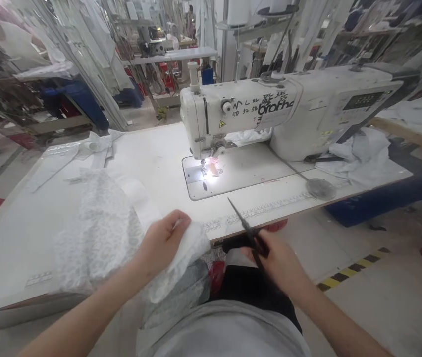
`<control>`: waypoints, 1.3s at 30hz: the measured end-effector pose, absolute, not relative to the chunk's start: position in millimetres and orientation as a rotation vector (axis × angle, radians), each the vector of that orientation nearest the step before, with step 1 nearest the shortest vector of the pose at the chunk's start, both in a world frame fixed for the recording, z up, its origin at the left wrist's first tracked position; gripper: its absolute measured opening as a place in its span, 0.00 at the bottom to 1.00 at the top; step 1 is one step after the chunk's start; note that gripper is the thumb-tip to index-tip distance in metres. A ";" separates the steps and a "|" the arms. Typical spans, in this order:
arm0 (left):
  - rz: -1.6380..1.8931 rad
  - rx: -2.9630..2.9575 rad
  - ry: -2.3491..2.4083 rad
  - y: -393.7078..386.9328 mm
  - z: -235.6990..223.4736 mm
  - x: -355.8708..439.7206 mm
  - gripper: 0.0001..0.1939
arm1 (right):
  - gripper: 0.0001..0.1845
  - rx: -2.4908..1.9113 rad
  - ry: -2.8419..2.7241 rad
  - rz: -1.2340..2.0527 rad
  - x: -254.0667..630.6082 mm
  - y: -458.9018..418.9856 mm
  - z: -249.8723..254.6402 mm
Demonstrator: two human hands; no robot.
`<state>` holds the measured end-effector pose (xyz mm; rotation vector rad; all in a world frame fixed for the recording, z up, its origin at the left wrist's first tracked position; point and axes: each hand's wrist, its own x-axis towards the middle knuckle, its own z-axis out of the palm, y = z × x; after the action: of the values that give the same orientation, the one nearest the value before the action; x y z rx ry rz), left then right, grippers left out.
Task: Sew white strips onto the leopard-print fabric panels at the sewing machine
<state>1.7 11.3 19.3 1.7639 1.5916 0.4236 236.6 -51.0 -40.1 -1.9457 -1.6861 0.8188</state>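
Note:
My left hand (166,240) pinches the edge of a white patterned fabric piece (110,223) at the front of the table. Part of the cloth spreads over the tabletop to the left, and part hangs over the edge toward my lap. A pair of dark scissors (246,225) is gripped in my right hand (280,258), its blades together and pointing up and away, just in front of the table edge. Beyond both hands stands a white sewing machine (248,106), its lamp lighting the needle area (204,171). No cloth lies under the needle.
Printed ruler markings (263,208) run along the table's (151,148) front edge. A round grey pad on a lever (320,188) sits at front right. White cloth (363,153) lies bunched beside the machine's right end, and more strips (95,144) lie at back left.

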 end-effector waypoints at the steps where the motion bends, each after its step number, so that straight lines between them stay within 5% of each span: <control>1: 0.400 1.845 1.598 18.3 20.9 2.9 0.14 | 0.16 -1.976 -1.708 0.710 245.5 -36.2 -34.7; 9: 0.279 1.907 1.444 38.5 10.7 18.3 0.15 | 0.20 -1.810 -1.953 -0.104 273.2 49.8 -21.5; 14: 0.325 1.847 1.269 37.9 17.0 15.2 0.14 | 0.12 -1.189 -2.198 0.353 215.6 24.6 -18.4; 17: 0.308 1.822 1.236 44.8 28.8 6.4 0.14 | 0.17 -1.106 -2.197 0.504 200.9 18.1 -21.4; 30: 0.690 1.575 1.486 58.4 41.5 -28.9 0.12 | 0.12 -1.243 -2.040 0.725 254.7 -6.2 -18.5; 39: 0.262 2.305 1.287 98.1 -5.0 19.9 0.11 | 0.11 -0.896 -2.236 0.518 200.2 -20.8 -22.2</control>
<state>19.9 98.1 -5.0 2.3050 1.2867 0.2624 200.2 -20.8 -22.2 -0.8960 -2.2359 0.5183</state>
